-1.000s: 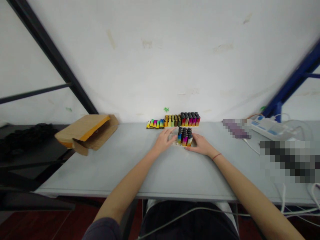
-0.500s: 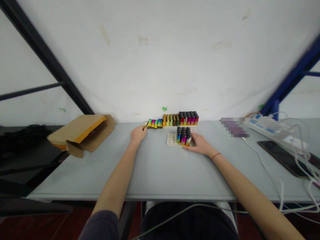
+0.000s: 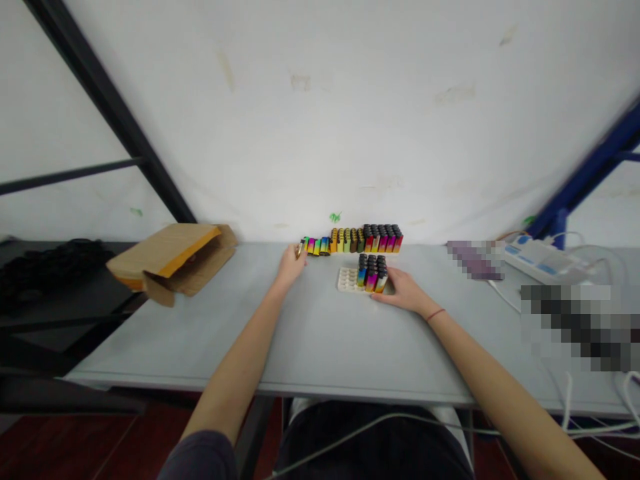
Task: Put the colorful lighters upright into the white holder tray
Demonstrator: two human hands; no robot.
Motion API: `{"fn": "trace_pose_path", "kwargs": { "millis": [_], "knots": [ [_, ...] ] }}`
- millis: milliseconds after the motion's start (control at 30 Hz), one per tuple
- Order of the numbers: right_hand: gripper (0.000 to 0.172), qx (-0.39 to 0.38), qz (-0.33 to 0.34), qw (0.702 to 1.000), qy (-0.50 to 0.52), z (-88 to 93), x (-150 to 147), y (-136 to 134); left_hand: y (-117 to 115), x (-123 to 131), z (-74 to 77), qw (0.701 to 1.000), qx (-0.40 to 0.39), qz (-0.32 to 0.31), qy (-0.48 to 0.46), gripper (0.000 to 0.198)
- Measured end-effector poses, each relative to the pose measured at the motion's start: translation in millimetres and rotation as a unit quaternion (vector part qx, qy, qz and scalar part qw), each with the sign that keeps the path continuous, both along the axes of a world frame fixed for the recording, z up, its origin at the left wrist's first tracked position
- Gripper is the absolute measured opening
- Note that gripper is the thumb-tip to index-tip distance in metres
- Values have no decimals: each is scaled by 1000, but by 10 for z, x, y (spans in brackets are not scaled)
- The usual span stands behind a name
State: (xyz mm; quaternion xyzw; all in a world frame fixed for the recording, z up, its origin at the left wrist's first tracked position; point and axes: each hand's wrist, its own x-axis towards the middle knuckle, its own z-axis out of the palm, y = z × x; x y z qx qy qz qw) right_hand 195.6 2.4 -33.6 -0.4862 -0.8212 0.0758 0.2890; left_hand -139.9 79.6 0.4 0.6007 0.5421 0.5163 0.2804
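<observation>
My left hand (image 3: pixel 290 267) is at the table's far side, pinching a slim gold-topped lighter (image 3: pixel 299 251) in its fingertips. It sits just left of a short row of rainbow-coloured lighters (image 3: pixel 317 246) lying close together. My right hand (image 3: pixel 404 295) rests against the near right side of a block of upright gradient lighters (image 3: pixel 371 273), which stand in a white moulded tray (image 3: pixel 347 280). Part of the tray shows bare at its left. Behind them stands a long row of upright lighters (image 3: pixel 367 239) with black tops.
A torn cardboard box (image 3: pixel 173 263) lies on the grey table (image 3: pixel 325 347) at the left, beside a black cloth (image 3: pixel 50 263) on a dark shelf. A power strip (image 3: pixel 543 261), cables and two blurred patches lie to the right. A white wall stands behind.
My left hand has moved left from the tray to the lying lighters and now pinches one. The tray's left part is uncovered. My right hand stays at the block.
</observation>
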Motion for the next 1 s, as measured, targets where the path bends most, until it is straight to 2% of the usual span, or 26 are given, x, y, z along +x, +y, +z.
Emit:
{"fn": "trace_pose_path", "kwargs": {
  "millis": [67,167,267,333,533,733,1000],
  "knots": [
    [73,-2,-1,1000,-4,9,-2,-2,-114,281,60,987,-96,-14,-125,16],
    [69,-9,-2,1000,-13,37,-12,-11,-269,592,145,953,-152,-69,-251,28],
    [68,-12,4,1000,-16,65,-24,-25,-371,715,198,924,-185,-117,-313,54],
    [68,-11,9,1000,-15,72,-25,-30,-406,731,202,914,-186,-117,-341,61],
    [70,-7,5,1000,-7,33,-6,-12,-437,721,133,906,-198,-75,-367,61],
    [70,-7,7,1000,-11,21,-1,-5,-449,729,83,906,-206,-58,-366,48],
    [71,-6,7,1000,-13,41,-9,-17,-462,754,80,908,-206,-24,-364,40]
  ]
}}
